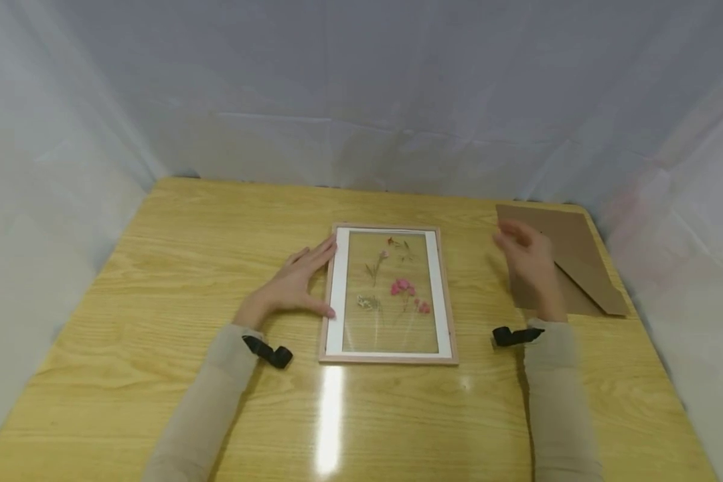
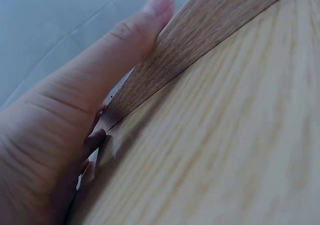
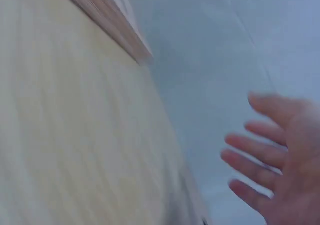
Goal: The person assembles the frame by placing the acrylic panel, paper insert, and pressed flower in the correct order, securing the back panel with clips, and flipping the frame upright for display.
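A picture frame [image 1: 391,360] with a thin wooden rim lies flat on the table, with white strips inside and a see-through middle. Pressed flowers show in it, among them a pink bloom [image 1: 403,287]. Along the frame's left side rests my left hand [image 1: 292,281], its thumb and fingers spread. The left wrist view has the thumb [image 2: 120,45] against the frame's wooden side [image 2: 200,30]. To the right of the frame, my right hand [image 1: 530,261] is raised, slightly blurred, in front of a brown board. Its fingers [image 3: 255,150] are spread and hold nothing.
The brown board [image 1: 569,227] lies at the table's right back corner, with a slanting flap or strip [image 1: 596,291] on it. A pale sheet [image 1: 397,80] hangs behind and beside the wooden table [image 1: 187,227]. Each wrist wears a small black camera.
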A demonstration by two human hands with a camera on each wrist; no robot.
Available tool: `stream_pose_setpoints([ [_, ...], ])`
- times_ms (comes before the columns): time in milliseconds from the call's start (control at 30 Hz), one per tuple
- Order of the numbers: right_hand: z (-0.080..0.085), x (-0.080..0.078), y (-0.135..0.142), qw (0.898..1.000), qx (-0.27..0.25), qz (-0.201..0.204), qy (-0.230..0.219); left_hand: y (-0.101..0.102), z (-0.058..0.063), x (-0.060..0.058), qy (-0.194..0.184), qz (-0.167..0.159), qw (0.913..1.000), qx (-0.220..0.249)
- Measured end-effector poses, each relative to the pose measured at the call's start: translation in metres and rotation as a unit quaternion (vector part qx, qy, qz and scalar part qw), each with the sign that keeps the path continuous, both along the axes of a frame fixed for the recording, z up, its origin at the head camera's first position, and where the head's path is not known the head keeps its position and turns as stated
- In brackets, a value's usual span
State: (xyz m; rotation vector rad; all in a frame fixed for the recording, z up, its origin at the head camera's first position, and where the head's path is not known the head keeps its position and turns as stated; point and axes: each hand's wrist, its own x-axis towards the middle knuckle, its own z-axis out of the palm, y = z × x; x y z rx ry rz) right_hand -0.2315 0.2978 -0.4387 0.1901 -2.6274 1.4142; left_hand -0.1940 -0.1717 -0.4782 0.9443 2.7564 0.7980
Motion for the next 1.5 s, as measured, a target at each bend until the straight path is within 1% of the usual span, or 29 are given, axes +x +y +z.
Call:
stream_pose_setpoints([
  [33,0.002,0.003,0.011,0.999,0.005,-0.050,0.011,0.000,0.000,0.000,0.002,0.000,1.0000,0.000],
  [67,0.004,0.006,0.023,0.995,0.004,-0.098,0.007,0.001,0.000,0.000,0.003,0.000,1.0000,0.000],
  [133,0.003,0.012,0.048,0.984,-0.002,-0.175,-0.025,0.001,-0.002,-0.001,0.007,0.001,1.0000,-0.006],
  [200,0.000,0.020,0.072,0.972,-0.019,-0.216,-0.087,0.002,-0.003,-0.001,0.009,0.001,0.9999,-0.008],
  [233,-0.003,0.023,0.083,0.967,-0.023,-0.225,-0.118,0.002,-0.004,-0.001,0.009,0.001,0.9999,-0.009],
  [267,-0.006,0.026,0.094,0.963,-0.016,-0.227,-0.146,0.002,-0.004,-0.002,0.009,0.001,0.9999,-0.010],
  [300,-0.010,0.028,0.103,0.959,-0.002,-0.225,-0.171,0.002,-0.004,-0.002,0.009,0.002,0.9999,-0.011],
  [367,-0.016,0.032,0.116,0.956,0.036,-0.209,-0.200,0.002,-0.004,-0.002,0.009,0.001,0.9999,-0.011],
  [467,-0.022,0.035,0.125,0.956,0.097,-0.192,-0.201,0.001,-0.004,-0.002,0.008,0.002,0.9999,-0.012],
  [500,-0.022,0.035,0.126,0.956,0.106,-0.187,-0.200,0.001,-0.004,-0.002,0.009,0.002,0.9999,-0.013],
  [667,-0.019,0.035,0.124,0.957,0.109,-0.179,-0.201,0.001,-0.004,-0.002,0.009,0.003,0.9999,-0.013],
  [767,-0.015,0.032,0.125,0.953,0.119,-0.167,-0.224,0.001,-0.003,-0.001,0.010,0.003,0.9999,-0.013],
  [867,-0.011,0.027,0.127,0.948,0.138,-0.138,-0.250,0.000,-0.003,0.000,0.010,0.003,0.9999,-0.008],
  [900,-0.008,0.026,0.128,0.948,0.132,-0.128,-0.261,-0.001,-0.003,0.000,0.010,0.003,0.9999,-0.008],
  [933,-0.006,0.025,0.128,0.946,0.139,-0.117,-0.269,-0.001,-0.003,0.001,0.010,0.003,0.9999,-0.007],
  [1000,-0.002,0.023,0.130,0.941,0.168,-0.094,-0.278,-0.001,-0.003,0.001,0.011,0.002,0.9999,-0.006],
  [1033,0.000,0.022,0.130,0.937,0.184,-0.084,-0.286,-0.002,-0.004,0.001,0.010,0.002,0.9999,-0.006],
  [1100,0.004,0.019,0.130,0.927,0.220,-0.060,-0.299,-0.002,-0.004,0.001,0.011,0.002,0.9999,-0.008],
  [1133,0.006,0.017,0.129,0.920,0.249,-0.048,-0.301,-0.002,-0.005,0.001,0.009,0.004,0.9999,-0.007],
  [1167,0.008,0.016,0.129,0.915,0.260,-0.039,-0.306,-0.003,-0.005,0.001,0.008,0.005,0.9999,-0.007],
  [1233,0.010,0.014,0.128,0.908,0.263,-0.030,-0.325,-0.003,-0.005,0.000,0.008,0.006,0.9999,-0.007],
  [1267,0.012,0.014,0.127,0.907,0.260,-0.029,-0.331,-0.003,-0.005,0.000,0.010,0.006,0.9999,-0.008],
  [1333,0.013,0.016,0.126,0.907,0.243,-0.037,-0.343,-0.002,-0.006,-0.001,0.011,0.006,0.9999,-0.008],
  [1400,0.014,0.020,0.125,0.907,0.236,-0.045,-0.345,-0.001,-0.006,-0.002,0.012,0.003,0.9999,-0.010],
  [1467,0.013,0.025,0.124,0.918,0.206,-0.060,-0.333,0.000,-0.005,-0.002,0.012,0.002,0.9999,-0.011],
  [1500,0.012,0.028,0.124,0.925,0.181,-0.067,-0.326,0.000,-0.005,-0.002,0.010,0.002,0.9999,-0.010],
])
